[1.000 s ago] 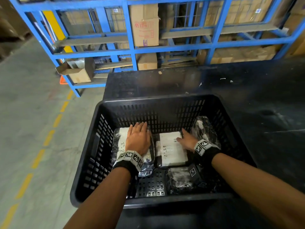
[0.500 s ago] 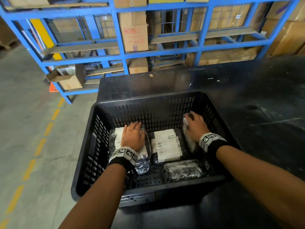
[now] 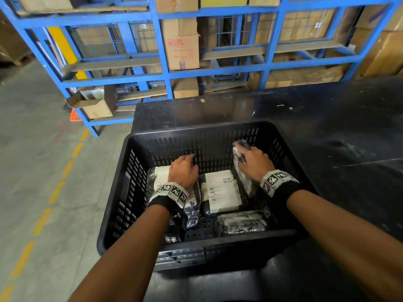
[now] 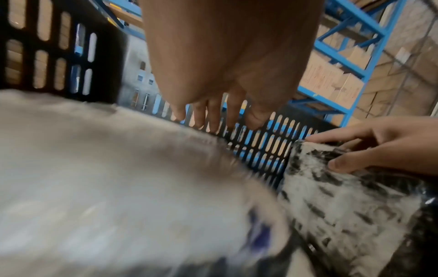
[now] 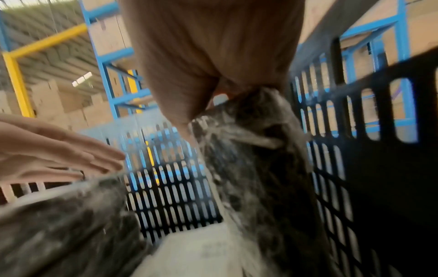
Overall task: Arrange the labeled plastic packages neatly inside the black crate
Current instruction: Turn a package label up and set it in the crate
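A black slotted crate (image 3: 122, 192) stands on a dark table and holds several clear plastic packages. My left hand (image 3: 184, 168) hovers with relaxed fingers just above the left white-labelled package (image 3: 160, 176); in the left wrist view the left hand (image 4: 213, 112) holds nothing over that package (image 4: 118, 187). My right hand (image 3: 250, 160) grips the top of a dark package (image 3: 238, 153) that stands on edge against the crate's right wall, also in the right wrist view as the package (image 5: 255, 159). A labelled package (image 3: 222, 190) lies flat in the middle and another package (image 3: 239, 223) lies along the front.
The dark table (image 3: 338, 131) stretches right and behind the crate. Blue steel racking (image 3: 165, 73) with cardboard boxes stands beyond it. A concrete floor (image 3: 32, 171) with a dashed yellow line lies to the left.
My right hand left the middle package, took hold of the right-hand package and stood it up against the right wall. My left hand lifted off the left package.
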